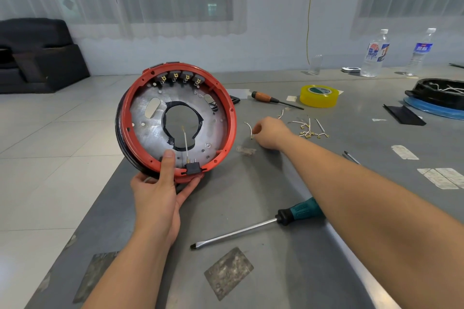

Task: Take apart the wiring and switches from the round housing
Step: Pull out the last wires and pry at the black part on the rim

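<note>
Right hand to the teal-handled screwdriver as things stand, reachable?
Probably yes. The teal-handled screwdriver lies bare on the table, its handle tucked under the right forearm. But the right hand pinches a short white wire, so it would likely have to drop that first and pull back.

L hand (pixel 160 193) raised off the table, palm up, thumb on top, fingers curled underneath, gripping. R arm stretched fwd across the table, R hand (pixel 270 135) knuckles up, fingertips pinched together.
</note>
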A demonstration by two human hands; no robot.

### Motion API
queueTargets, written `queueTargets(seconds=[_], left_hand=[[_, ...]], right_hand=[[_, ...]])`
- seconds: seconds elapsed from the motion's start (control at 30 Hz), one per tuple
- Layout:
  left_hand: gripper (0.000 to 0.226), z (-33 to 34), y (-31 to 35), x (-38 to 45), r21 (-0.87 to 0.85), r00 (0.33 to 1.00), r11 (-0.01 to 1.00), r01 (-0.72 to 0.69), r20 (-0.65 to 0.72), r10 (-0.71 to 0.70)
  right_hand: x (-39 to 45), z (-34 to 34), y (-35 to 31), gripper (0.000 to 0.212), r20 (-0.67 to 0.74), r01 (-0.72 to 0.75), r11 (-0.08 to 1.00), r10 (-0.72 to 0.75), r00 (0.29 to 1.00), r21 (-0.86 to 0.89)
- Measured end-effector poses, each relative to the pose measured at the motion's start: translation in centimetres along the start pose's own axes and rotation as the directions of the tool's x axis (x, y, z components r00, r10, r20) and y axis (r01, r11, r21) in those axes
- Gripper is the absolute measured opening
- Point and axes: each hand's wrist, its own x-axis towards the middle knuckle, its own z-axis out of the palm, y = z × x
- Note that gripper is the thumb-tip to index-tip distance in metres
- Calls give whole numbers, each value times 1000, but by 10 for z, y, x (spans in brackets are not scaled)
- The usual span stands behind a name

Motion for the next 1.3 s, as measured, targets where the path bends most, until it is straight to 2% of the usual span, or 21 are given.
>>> queueTargets(seconds=[0.17,0.27,0.33,0.6,0.73,0.83,0.97,1.03,1.1,1.17,1.23,1.3], left_hand=[[32,0,1,-1,11,1000,1000,11,2,-11],[41,2,2,-2,6,1000,1000,23,-9,-23],[50,3,3,-4,-3,999,999,32,-21,-32],[54,3,5,-4,-4,999,999,42,-13,-42],[57,2,5,-3,-7,999,999,47,-19,-48],[47,0,4,-2,-6,999,999,43,-4,-43],[42,-3,3,-2,-4,998,999,46,31,-45],[40,-4,3,-1,-22,997,998,60,45,-59],[43,-6,4,-2,-43,994,995,86,77,-82],[52,-7,5,-5,-57,988,993,106,119,-98],[64,-8,7,-8,-61,980,991,121,164,-110],[70,-10,6,-9,-61,973,990,127,201,-113]], right_hand=[[-11,-2,7,45,87,121,986,-111,990,-115],[-14,3,6,43,152,193,959,-163,975,-207],[-14,5,5,39,163,199,954,-165,973,-224],[-14,9,-2,36,155,168,950,-130,979,-264],[-15,8,1,44,154,165,959,-132,979,-228],[-22,0,6,51,144,182,976,-164,976,-120],[-44,-11,11,43,64,142,986,-148,987,82],[-59,-13,9,35,-14,140,961,-140,990,238],[-79,-12,1,30,-47,131,867,-123,991,480],[-100,-9,-10,31,8,93,696,-140,990,712],[-118,-5,-20,43,73,35,574,-164,984,818],[-130,1,-29,53,92,5,543,-151,984,840]])
